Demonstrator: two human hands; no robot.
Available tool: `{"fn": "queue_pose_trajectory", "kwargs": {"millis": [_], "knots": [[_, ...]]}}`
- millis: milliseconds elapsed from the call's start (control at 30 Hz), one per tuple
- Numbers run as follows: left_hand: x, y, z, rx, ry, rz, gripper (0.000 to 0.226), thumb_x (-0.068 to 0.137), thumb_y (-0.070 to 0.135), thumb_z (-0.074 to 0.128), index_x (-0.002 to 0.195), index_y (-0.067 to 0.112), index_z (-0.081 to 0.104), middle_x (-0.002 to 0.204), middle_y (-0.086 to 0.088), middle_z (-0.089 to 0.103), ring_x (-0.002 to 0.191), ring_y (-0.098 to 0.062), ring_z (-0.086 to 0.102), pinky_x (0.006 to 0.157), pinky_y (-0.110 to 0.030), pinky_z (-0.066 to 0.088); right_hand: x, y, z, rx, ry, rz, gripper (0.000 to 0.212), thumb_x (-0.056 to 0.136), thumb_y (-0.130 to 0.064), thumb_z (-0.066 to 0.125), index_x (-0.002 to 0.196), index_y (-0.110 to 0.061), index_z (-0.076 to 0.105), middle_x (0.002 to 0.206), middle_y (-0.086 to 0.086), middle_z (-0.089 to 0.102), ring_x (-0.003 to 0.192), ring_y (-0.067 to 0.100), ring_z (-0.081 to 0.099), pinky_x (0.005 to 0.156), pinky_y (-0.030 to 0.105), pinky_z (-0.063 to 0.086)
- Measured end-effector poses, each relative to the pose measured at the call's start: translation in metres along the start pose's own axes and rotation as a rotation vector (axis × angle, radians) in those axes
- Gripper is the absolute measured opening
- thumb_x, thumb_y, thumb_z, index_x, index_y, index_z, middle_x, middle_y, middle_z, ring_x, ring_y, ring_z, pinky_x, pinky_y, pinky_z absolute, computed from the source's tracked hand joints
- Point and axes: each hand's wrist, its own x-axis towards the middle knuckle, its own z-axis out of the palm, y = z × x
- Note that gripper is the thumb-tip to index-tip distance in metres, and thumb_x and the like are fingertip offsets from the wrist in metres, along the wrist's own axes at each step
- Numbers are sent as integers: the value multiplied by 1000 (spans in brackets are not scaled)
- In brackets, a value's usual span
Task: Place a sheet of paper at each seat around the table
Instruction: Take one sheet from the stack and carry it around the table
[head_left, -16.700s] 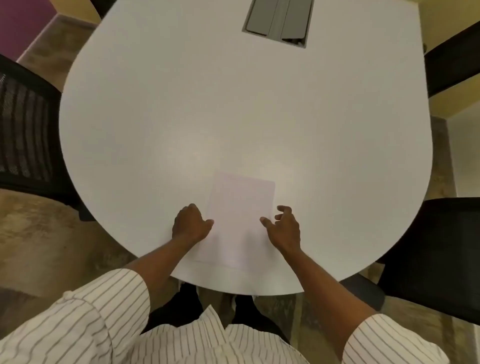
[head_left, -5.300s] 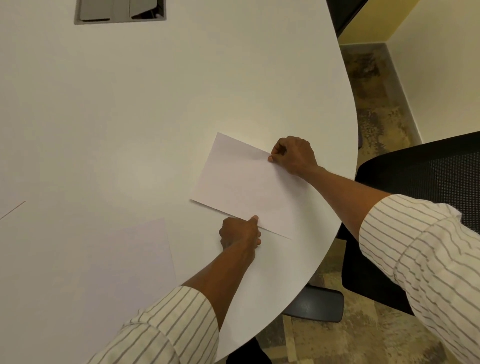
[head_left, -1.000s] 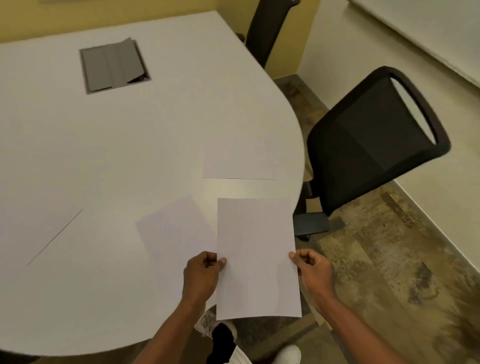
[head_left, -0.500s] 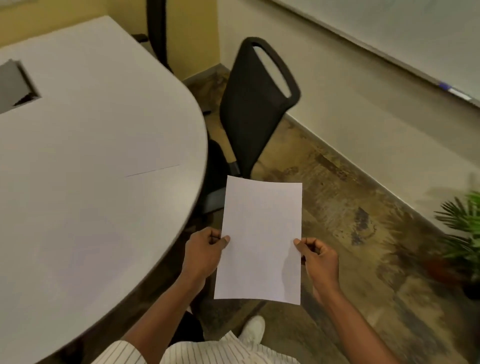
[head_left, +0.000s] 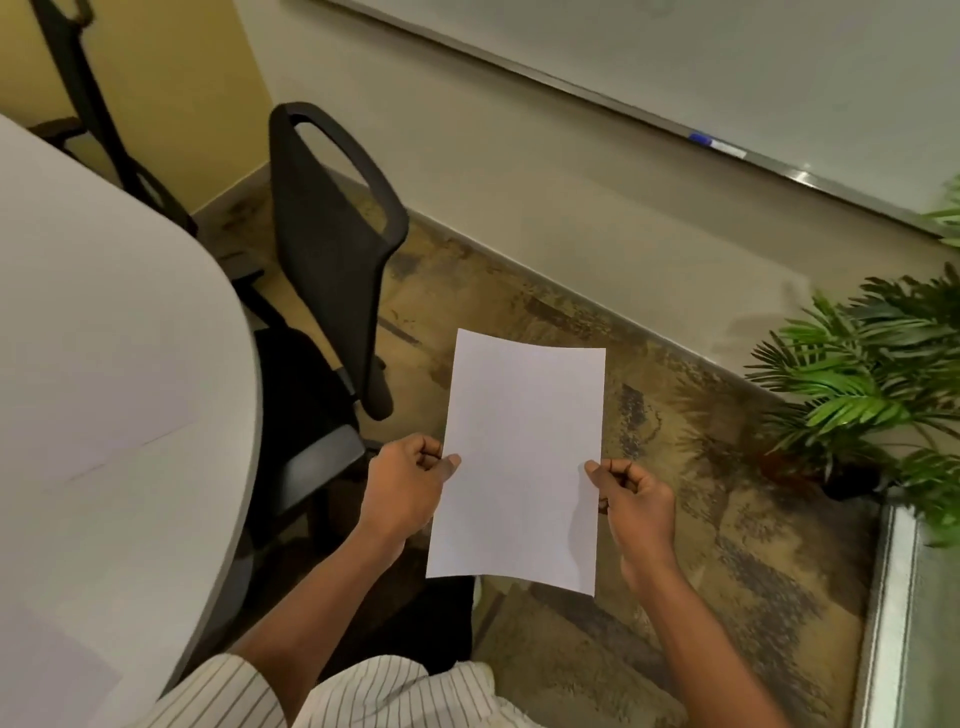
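I hold a blank white sheet of paper (head_left: 522, 462) upright in the air over the floor, to the right of the table. My left hand (head_left: 405, 493) pinches its left edge and my right hand (head_left: 631, 493) pinches its right edge. The white table (head_left: 104, 338) fills the left side. One sheet (head_left: 93, 421) lies flat near its right edge, in front of the black chair (head_left: 322, 249). The corner of another sheet (head_left: 47, 680) shows at the bottom left.
The black chair stands tucked against the table's right edge, with a second black chair frame (head_left: 88, 104) behind it. A potted green plant (head_left: 872, 384) stands at the right. A whiteboard ledge with a blue marker (head_left: 717, 145) runs along the wall. Patterned floor lies between.
My view has swung further right, away from the table. The held sheet stays in both hands, and the plant and wall now fill more of the view.
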Motion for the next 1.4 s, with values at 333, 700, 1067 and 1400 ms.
{"fn": "queue_pose_trajectory", "kwargs": {"millis": [333, 700, 1067, 1400], "knots": [[131, 99, 27, -29, -104, 19, 18, 98, 25, 77, 85, 14, 73, 77, -1, 76, 78, -25, 74, 69, -35, 59, 123, -74, 27, -10, 104, -4, 9, 95, -18, 81, 94, -10, 78, 83, 11, 66, 77, 21, 55, 70, 35, 48], [244, 175, 34, -32, -8, 47, 22, 96, 27, 80, 82, 10, 72, 77, -13, 74, 64, -24, 62, 74, -49, 62, 235, -153, 81, -70, 77, -35, 7, 95, -18, 82, 89, -15, 80, 94, 17, 78, 78, 19, 63, 71, 32, 53], [349, 230, 64, -154, 145, -147, 21, 97, 27, 79, 83, 12, 74, 77, -14, 73, 66, -18, 58, 65, -36, 53, 397, -219, 119, -188, -126, -54, 5, 93, -27, 84, 89, -24, 82, 90, 2, 82, 94, 34, 77, 88, 50, 62], [430, 311, 61, -133, 341, -195, 11, 93, 26, 83, 87, 20, 76, 82, 4, 78, 78, -19, 74, 73, -38, 63, 524, -323, 187, -264, -357, -157, 10, 93, -22, 84, 86, -15, 80, 82, 15, 75, 71, 15, 61, 74, 32, 50]]}}
